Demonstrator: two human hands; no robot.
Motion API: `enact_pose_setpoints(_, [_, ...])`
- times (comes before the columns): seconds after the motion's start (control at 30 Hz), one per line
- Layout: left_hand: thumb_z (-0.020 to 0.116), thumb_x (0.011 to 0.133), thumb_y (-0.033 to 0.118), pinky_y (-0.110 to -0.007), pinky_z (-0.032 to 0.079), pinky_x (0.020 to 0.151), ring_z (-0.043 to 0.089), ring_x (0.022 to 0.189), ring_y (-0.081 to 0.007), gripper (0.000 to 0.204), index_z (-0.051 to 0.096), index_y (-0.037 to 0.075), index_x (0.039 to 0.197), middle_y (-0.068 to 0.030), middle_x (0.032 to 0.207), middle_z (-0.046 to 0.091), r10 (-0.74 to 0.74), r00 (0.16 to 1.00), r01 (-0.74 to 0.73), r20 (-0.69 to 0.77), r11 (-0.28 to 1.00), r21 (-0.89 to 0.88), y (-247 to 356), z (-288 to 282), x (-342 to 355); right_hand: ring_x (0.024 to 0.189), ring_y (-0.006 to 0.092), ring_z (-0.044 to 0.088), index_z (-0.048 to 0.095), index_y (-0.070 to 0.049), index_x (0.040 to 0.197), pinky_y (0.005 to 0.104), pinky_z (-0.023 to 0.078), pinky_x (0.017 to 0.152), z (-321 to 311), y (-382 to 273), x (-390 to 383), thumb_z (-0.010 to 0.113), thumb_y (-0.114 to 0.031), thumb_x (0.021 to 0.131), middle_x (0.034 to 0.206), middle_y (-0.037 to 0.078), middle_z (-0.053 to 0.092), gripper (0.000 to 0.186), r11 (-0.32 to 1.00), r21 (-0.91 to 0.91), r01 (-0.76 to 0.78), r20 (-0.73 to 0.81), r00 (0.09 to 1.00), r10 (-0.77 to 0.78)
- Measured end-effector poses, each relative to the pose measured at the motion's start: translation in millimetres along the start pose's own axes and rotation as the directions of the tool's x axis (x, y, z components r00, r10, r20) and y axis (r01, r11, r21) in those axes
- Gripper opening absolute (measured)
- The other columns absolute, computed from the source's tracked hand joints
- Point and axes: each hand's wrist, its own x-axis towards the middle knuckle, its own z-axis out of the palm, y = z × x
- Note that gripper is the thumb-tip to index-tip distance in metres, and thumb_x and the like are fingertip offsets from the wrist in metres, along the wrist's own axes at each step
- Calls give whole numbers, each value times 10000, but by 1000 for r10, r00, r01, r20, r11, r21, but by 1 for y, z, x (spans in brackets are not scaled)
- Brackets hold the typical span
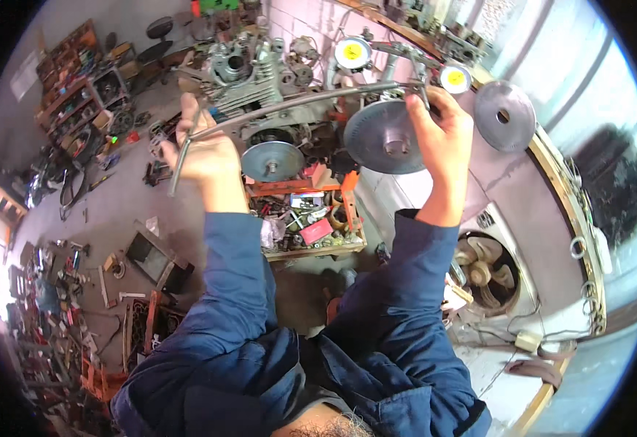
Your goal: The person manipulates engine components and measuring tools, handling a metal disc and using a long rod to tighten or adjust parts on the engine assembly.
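Both my hands are raised in front of a machine, with a long thin metal T-bar (289,103) spanning between them. My left hand (209,154) is closed loosely round the end with the short crosspiece, which slants down past the palm. At the other end, my right hand (444,135) pinches the rod between thumb and fingers; its tip is partly hidden there. Just left of my right hand is a large grey metal disc (377,142) with a hub. A smaller disc (271,156) sits on a shaft below the rod.
A finned metal casting (249,93) stands behind the rod. Below the machine is a tray (317,253) full of small parts. Another disc (504,120) leans at right, above a fan (485,273) in a panel. Tools (60,298) and a dark metal box (157,256) lie on the floor at left.
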Motion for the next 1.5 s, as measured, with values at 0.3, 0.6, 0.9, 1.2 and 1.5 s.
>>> enact_pose_setpoints(0.3, [26,1012,724,-343,369,474,371,507,-191,761,410,140,712,-34,616,415,155,984,-76,-89,811,579,-20,-23,23,845,251,706,719,64,987,325,542,783,4,-5,0,726,-110,901,948,154,719,194,999,29,-17,8,1000,17])
enact_pose_setpoints(0.6, [248,1072,629,-278,271,405,344,421,-119,658,552,70,901,18,565,390,-184,980,150,-75,434,888,32,-15,18,838,263,703,724,63,971,337,539,789,1,-4,0,738,-104,872,941,154,723,194,1000,20,-6,2,1000,6])
enact_pose_setpoints(0.9, [468,1090,348,-275,430,615,527,784,-142,423,513,25,1360,-59,922,543,-439,864,166,246,710,684,40,-38,34,849,270,705,722,63,958,336,536,795,4,-5,1,743,-109,869,947,158,723,195,1000,8,15,-1,1000,-15])
enact_pose_setpoints(1.2, [442,955,-89,-601,231,1248,437,1382,-328,647,286,-4,1578,-194,1458,439,-468,661,617,587,784,-70,36,-36,47,832,274,692,706,66,956,344,530,776,6,-1,0,745,-111,871,935,158,714,200,1000,28,-7,1,1000,7])
enact_pose_setpoints(1.5, [404,1035,199,-641,181,1242,449,1318,-381,660,153,-6,1610,-220,1363,454,-715,642,765,276,572,-296,61,-11,28,825,272,688,710,57,956,337,526,781,1,-2,-1,735,-107,880,910,156,708,183,1000,24,-7,21,1000,6])
